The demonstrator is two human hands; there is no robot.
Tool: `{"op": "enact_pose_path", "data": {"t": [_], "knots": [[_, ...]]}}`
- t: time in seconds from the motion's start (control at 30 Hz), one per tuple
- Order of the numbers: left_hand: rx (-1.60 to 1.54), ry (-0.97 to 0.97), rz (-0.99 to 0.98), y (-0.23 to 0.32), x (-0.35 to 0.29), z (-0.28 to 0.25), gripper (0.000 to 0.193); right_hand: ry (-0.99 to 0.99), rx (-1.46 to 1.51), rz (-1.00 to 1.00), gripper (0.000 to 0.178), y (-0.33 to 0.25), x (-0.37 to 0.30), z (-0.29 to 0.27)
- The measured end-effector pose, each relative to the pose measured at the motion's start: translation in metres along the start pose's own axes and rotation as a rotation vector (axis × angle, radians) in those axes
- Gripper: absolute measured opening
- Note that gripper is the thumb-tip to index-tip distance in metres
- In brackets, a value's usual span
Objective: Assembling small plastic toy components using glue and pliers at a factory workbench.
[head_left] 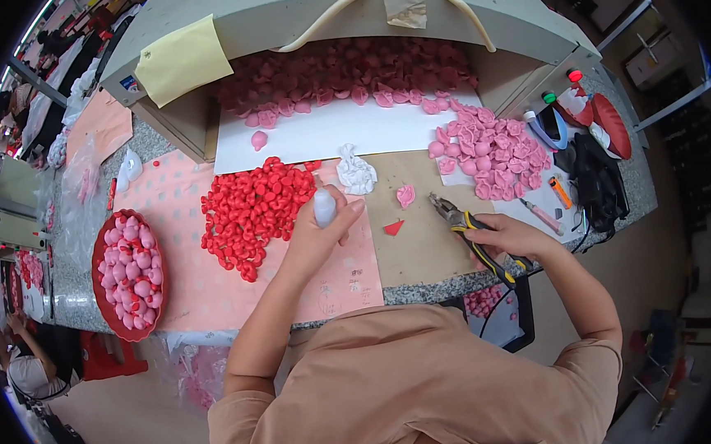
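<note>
My left hand [321,234] is closed around a small whitish bottle [324,208], upright above the right side of a heap of small red pieces [247,209]. Black-and-yellow-handled pliers [474,238] are gripped in my right hand [509,234], their metal jaws pointing away to the far left. Between the two hands lie a single pink petal-like piece [406,195] and a small red scrap [393,228] on brown paper [424,258]. A crumpled white tissue [356,171] rests just beyond my left hand.
A red basket [100,289] of pink-and-red pieces stands at left. Pink pieces [491,151] are heaped at right, with more inside the grey box-like machine [333,13]. An orange cutter [560,193] and a black pouch [595,172] lie farther right. Another person sits at lower left.
</note>
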State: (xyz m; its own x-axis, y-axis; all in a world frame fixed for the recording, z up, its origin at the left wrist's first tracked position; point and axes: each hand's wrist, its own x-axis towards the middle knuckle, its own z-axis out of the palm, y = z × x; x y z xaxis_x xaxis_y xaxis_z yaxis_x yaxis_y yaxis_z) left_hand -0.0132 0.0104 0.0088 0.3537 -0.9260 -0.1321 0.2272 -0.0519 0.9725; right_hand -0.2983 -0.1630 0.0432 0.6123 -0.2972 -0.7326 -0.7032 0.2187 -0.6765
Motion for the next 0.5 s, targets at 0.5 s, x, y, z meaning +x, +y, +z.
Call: {"op": "enact_pose_path", "data": {"t": [0.5], "knots": [[0.472,0.249,0.431,-0.026,0.02,0.025,0.034,0.716,-0.709,-0.885,0.03,-0.111,0.043,0.122]]}}
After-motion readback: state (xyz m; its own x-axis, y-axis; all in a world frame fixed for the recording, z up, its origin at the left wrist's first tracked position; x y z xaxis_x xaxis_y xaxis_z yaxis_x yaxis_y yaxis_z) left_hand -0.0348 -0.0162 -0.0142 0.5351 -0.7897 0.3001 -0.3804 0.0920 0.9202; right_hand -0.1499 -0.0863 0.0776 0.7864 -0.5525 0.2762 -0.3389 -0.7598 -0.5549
